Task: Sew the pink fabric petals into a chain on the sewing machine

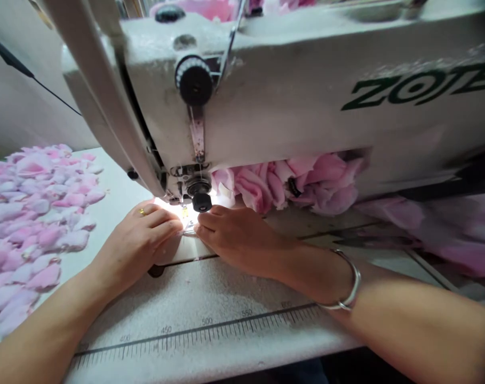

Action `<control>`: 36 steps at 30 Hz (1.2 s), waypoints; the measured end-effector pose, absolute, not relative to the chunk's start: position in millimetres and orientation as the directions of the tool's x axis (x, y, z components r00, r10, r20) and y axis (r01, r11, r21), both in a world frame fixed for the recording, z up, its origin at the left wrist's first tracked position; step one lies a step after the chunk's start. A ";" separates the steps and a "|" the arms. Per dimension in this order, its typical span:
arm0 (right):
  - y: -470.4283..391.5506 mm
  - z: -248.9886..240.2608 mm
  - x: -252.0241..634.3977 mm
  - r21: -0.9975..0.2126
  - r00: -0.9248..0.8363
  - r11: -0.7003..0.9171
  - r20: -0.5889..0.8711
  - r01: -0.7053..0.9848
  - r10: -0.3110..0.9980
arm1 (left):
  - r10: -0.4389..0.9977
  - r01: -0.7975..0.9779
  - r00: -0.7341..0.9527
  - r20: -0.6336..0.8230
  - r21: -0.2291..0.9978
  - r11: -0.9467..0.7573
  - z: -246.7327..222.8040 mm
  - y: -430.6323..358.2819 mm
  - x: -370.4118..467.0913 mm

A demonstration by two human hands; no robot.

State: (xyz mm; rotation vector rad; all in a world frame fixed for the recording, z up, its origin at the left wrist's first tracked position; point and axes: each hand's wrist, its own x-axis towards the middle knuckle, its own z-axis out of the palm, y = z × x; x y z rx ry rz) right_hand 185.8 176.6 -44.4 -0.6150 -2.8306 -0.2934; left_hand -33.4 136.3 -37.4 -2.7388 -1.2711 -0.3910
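A white sewing machine fills the upper view, its needle area brightly lit. My left hand, with a gold ring, rests just left of the needle, its fingers bent and pressed together. Close on the needle's right side is my right hand, its fingers curled in a pinch and a silver bangle on the wrist. Glare and the fingers hide whatever either hand holds. Behind the right hand, bunched pink fabric pieces lie beneath the machine arm.
Many loose pink and pale lilac fabric pieces spread over the table's left side. More pink fabric lies at the right, near dark scissors-like blades. A printed ruler runs along the table's front edge.
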 end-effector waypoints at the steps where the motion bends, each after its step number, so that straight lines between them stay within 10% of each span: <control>1: 177.2 -43.7 186.1 0.149 -0.885 0.889 0.257 0.433 0.388 | 0.743 0.772 0.603 0.291 0.023 -0.636 -38.6 136.9 -32.2; 13: 181.5 -39.7 187.5 0.144 -0.871 0.876 0.261 0.461 0.415 | 0.912 0.874 0.270 0.310 0.318 -0.367 -44.8 142.8 -31.9; 21: 181.6 -43.6 188.8 0.158 -0.865 0.877 0.313 0.454 0.392 | 0.770 0.806 0.515 0.377 0.093 -0.585 -48.6 142.1 -30.1; 36: 184.7 -40.5 191.4 0.187 -0.866 0.854 0.234 0.486 0.442 | 0.804 0.823 0.536 0.258 0.052 -0.566 -43.4 128.1 -30.3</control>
